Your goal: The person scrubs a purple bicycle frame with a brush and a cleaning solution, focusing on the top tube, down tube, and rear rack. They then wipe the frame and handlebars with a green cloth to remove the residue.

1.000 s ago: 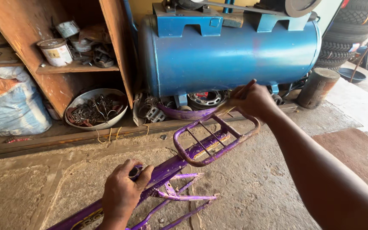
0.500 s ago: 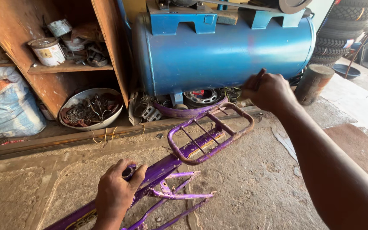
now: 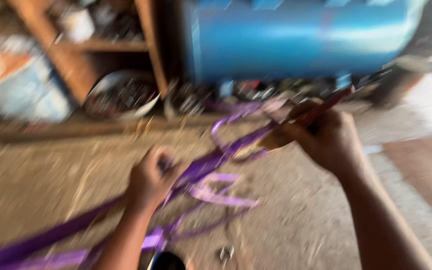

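Although the picture is badly smeared by motion, the main relation reads clearly enough: the purple frame [image 3: 216, 160] lies on the concrete floor [image 3: 296, 220] with its long axis running from about eight o'clock, at the lower left corner, up toward two o'clock, where its looped rack end fades into the clutter under the blue tank [image 3: 296, 40]. The left hand [image 3: 148, 182] is the nearer one to the frame's middle; its fingers are curled tight around the main purple bar, knuckles up, so the bar passes straight through the fist and carries on at two o'clock from it. The right hand [image 3: 328, 140] sits further along that same line, at the rack end, closed around a slim reddish-brown handled brush [image 3: 308, 120]. The handle points up toward two o'clock past the thumb, and the pale bristle end points down toward eight o'clock, touching or just beside the purple loop; the blur hides which. From the right fingers, then, the frame lies at about eight o'clock, close under the bristle end. Thinner purple struts [image 3: 216, 192] branch off below the bar at four o'clock from the left fist. At eleven o'clock a wooden shelf [image 3: 111, 45] stands, with a bowl of scrap [image 3: 121, 95] beneath it.
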